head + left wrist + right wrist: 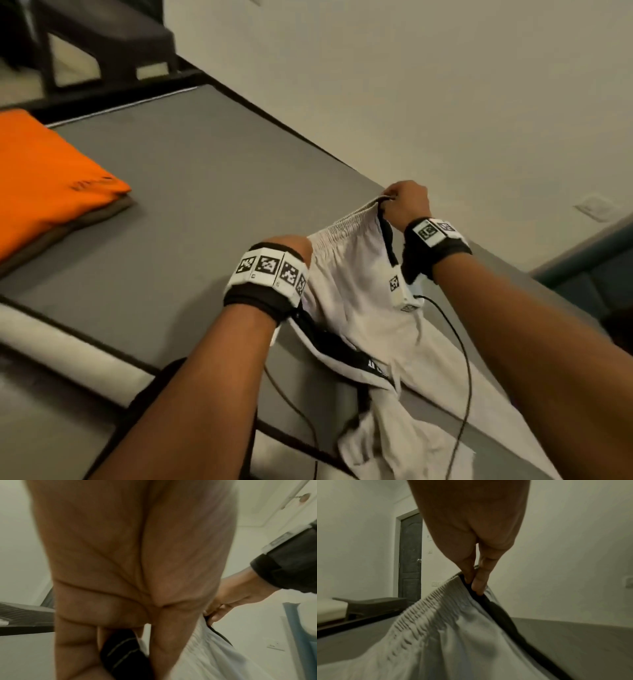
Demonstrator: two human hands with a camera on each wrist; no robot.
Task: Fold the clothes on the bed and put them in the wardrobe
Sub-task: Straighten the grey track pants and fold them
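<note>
While the right hand (pixel 407 202) pinches one end of the elastic waistband between thumb and fingers (pixel 479 582), the pale shorts (pixel 356 287) hang from that grip and trail down toward the person, their lower part lying crumpled on the grey bed (pixel 178 192). A black side stripe (pixel 388 240) runs down the shorts directly below the right grip.

The left hand (pixel 291 245) sits at the opposite end of the waistband, lower than the right hand and nearer the person. In the head view its fingers are hidden behind the wrist band and the cloth. The left wrist view shows those fingers curled, with a black striped part of the shorts (pixel 123 654) held between them, so this grip is pinching the cloth as well. That view also shows the right hand (pixel 229 599) just beyond the left, at the gathered waistband.

The right wrist view alone shows the waistband ribbing close up, and a dark door (pixel 410 555) in the wall beyond the grip. The head view alone shows a folded orange garment (pixel 51 178) lying on the bed, well apart from both grips, to the left of the left hand, stacked on a darker folded piece (pixel 85 219). Cables (pixel 459 359) hang from both wrist bands across the shorts.
</note>
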